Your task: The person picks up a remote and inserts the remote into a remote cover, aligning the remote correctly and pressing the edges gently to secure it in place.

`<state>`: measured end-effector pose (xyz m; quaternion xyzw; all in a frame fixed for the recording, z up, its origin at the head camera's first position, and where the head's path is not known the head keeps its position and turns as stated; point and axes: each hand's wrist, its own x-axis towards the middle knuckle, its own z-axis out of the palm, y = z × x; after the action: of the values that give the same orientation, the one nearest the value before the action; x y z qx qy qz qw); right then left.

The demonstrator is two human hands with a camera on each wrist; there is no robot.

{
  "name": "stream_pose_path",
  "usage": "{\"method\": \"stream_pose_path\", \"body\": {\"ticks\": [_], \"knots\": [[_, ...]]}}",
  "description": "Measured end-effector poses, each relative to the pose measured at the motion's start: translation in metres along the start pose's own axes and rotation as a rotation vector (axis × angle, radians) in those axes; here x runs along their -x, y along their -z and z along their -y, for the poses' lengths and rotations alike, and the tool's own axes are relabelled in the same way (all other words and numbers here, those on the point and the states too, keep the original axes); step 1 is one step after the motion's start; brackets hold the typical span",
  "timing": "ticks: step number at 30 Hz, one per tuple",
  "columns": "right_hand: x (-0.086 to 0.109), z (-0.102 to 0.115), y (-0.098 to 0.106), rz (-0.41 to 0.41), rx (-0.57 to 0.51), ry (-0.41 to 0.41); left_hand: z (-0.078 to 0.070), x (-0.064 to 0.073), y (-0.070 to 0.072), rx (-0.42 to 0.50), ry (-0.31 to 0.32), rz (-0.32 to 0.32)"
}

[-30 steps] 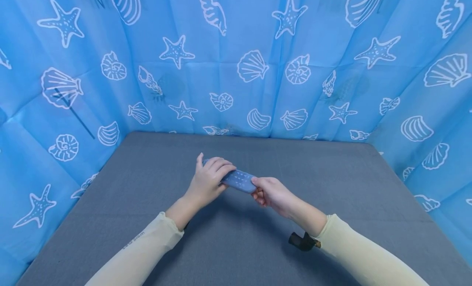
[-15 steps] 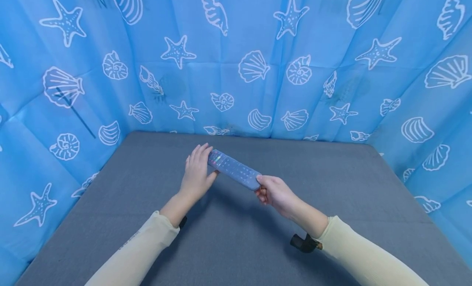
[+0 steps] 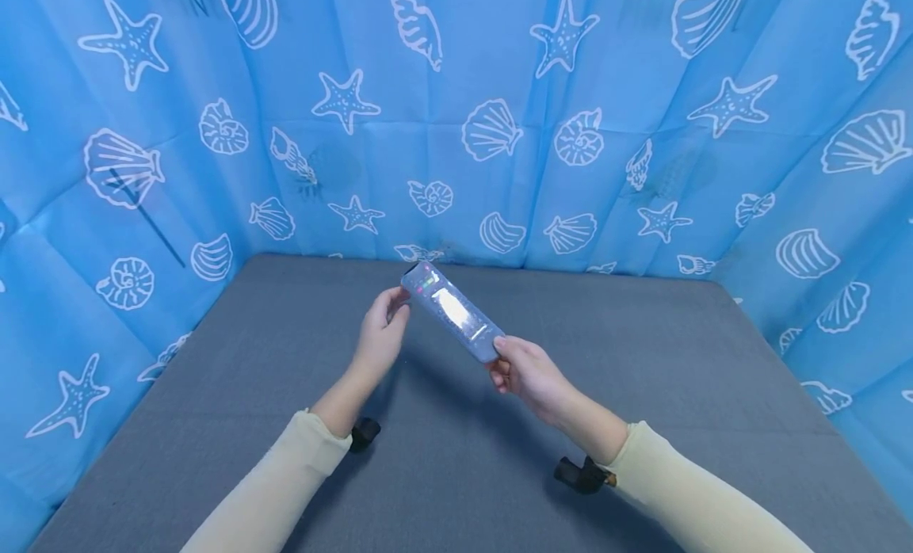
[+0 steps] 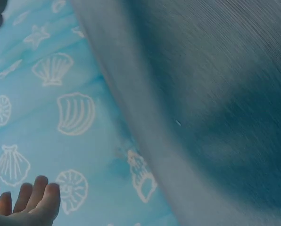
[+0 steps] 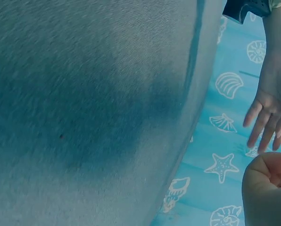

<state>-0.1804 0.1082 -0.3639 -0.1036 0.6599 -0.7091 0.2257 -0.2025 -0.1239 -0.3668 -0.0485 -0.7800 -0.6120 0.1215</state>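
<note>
A long remote control in a bluish cover hangs above the grey table, tilted with its far end raised to the left. Light glares off its button side, and a few coloured buttons show near the top. My right hand pinches its near end, thumb on the face and fingers curled underneath. Beside the far end is my left hand, its fingertips partly hidden at the remote's edge. In the right wrist view the left hand has its fingers extended, above the right hand. Loosely bent left fingers show in the left wrist view.
The grey cloth-covered table spreads below both hands. Blue curtains with white shells and starfish stand along its back and sides. Black wrist-worn devices sit at both sleeve cuffs.
My left hand has moved off the remote control's face to beside its far end, uncovering the buttons. The far end has risen, and glare now falls on it. The right hand keeps its grip.
</note>
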Motion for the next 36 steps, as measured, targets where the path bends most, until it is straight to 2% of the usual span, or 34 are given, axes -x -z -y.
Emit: {"method": "stream_pose_path", "body": {"ticks": [2, 4, 8, 12, 17, 21, 24, 32, 36], "knots": [[-0.001, 0.0, -0.002, 0.0, -0.017, 0.01, -0.002, 0.0, -0.003, 0.067, -0.023, -0.031], [-0.002, -0.001, -0.003, 0.001, -0.033, 0.019, -0.004, 0.0, -0.005, 0.095, -0.034, -0.052], [-0.003, -0.004, -0.005, 0.015, -0.046, 0.039, -0.009, -0.001, -0.011, 0.162, -0.01, -0.056], [-0.005, -0.006, -0.007, 0.021, -0.057, 0.05, -0.014, -0.001, -0.015, 0.287, 0.049, -0.019], [-0.006, -0.008, -0.011, 0.014, -0.073, 0.051, -0.02, -0.004, -0.021, 0.494, 0.134, 0.07], [-0.008, -0.01, -0.014, 0.035, -0.068, 0.06, -0.022, -0.006, -0.026, 0.653, 0.173, 0.136], [-0.008, -0.01, -0.016, 0.043, -0.066, 0.063, -0.024, -0.007, -0.03, 0.71, 0.184, 0.144], [-0.01, -0.013, -0.023, -0.015, -0.086, 0.051, -0.026, -0.008, -0.037, 0.829, 0.215, 0.098], [-0.012, -0.01, -0.026, -0.063, -0.189, 0.046, -0.029, -0.011, -0.038, 0.904, 0.243, 0.04]]}}
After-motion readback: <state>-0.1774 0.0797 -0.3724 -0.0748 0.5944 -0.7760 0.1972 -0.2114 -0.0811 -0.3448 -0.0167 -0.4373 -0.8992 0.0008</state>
